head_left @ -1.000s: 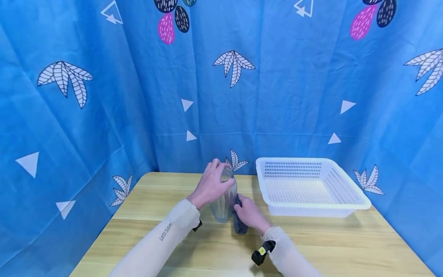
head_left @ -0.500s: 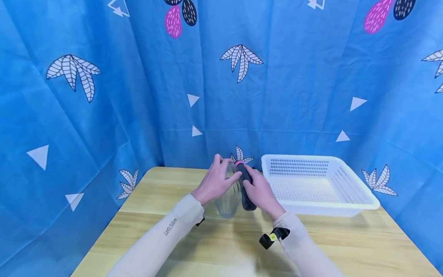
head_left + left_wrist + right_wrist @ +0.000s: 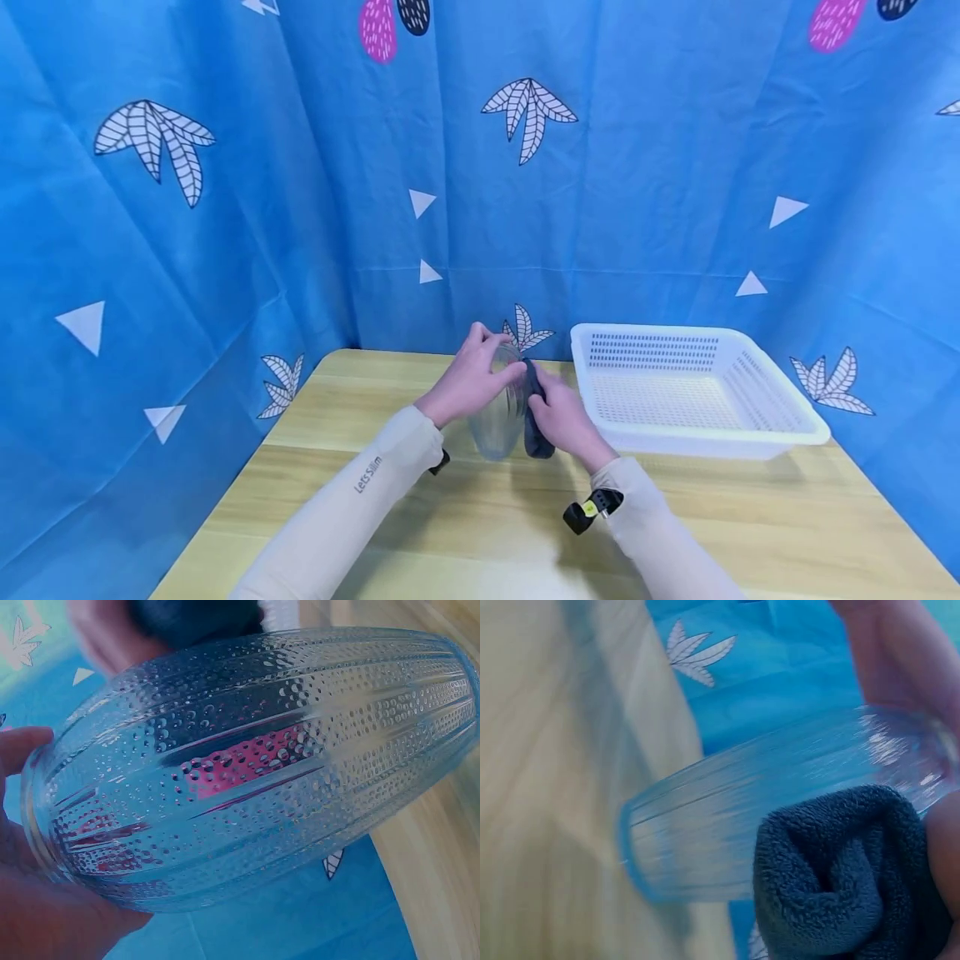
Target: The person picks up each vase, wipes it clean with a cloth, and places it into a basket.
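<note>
A clear glass vase (image 3: 495, 429), ribbed and covered in small raised dots, stands over the table with its mouth upward. My left hand (image 3: 471, 379) grips it around the rim, fingers over the far side and thumb on the near side. A dark grey towel (image 3: 535, 433), rolled into a thick bundle, is in my right hand (image 3: 566, 421), right at the vase's right side. The right wrist view shows the fuzzy rolled end of the towel (image 3: 832, 877) overlapping the glass. Through the vase (image 3: 262, 840) in the left wrist view a pink patch shows.
A white perforated plastic basket (image 3: 697, 435) stands to the right on the light wooden table (image 3: 337, 400). Behind and at both sides hangs a blue patterned curtain (image 3: 390, 150). A black wrist strap (image 3: 603, 500) sits on the right sleeve.
My right hand has moved the towel up along the vase's side, from near its base toward its rim. The left hand keeps its grip on the rim. The head view has shifted slightly.
</note>
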`<state>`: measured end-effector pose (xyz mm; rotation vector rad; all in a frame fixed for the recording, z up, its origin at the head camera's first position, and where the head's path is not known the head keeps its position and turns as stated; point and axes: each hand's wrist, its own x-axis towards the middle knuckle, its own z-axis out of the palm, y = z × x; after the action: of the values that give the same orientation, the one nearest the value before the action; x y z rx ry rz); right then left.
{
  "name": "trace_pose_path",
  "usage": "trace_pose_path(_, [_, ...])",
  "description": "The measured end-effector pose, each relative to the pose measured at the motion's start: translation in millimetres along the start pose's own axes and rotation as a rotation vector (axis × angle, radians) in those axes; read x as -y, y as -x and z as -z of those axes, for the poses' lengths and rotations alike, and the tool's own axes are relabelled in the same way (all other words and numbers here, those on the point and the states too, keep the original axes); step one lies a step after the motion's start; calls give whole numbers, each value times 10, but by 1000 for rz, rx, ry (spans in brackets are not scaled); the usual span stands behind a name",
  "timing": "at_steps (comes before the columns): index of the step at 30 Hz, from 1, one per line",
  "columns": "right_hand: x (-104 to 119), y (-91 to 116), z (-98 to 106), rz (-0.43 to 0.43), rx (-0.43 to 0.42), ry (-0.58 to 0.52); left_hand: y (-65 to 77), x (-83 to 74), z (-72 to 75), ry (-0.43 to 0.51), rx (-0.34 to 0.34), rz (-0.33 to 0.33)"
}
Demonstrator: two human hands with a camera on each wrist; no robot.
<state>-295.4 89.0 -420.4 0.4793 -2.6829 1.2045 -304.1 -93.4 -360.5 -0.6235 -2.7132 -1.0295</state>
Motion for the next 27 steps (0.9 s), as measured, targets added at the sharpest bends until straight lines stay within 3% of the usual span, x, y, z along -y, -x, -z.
trace_pose_path(6, [-257, 57, -254, -28, 172, 72, -26, 26, -5, -20, -13, 15])
trace_pose_path(8, [-303, 61, -282, -19, 183, 65, -31, 29, -20, -13, -22, 33])
trace_pose_path(14, [-184, 6, -111, -56, 106, -31, -32, 38, -59, 41, -64, 73])
trace_pose_path(17, [-85, -32, 9, -35, 46, -57, -28, 43, -62, 43, -81, 71])
trace_pose_path(22, [105, -63, 184, 46, -32, -6, 5, 22, -31, -15, -84, 85])
trace_pose_path(27, [152, -48, 182, 74, -60, 30, 36, -22, 10, -20, -54, 77])
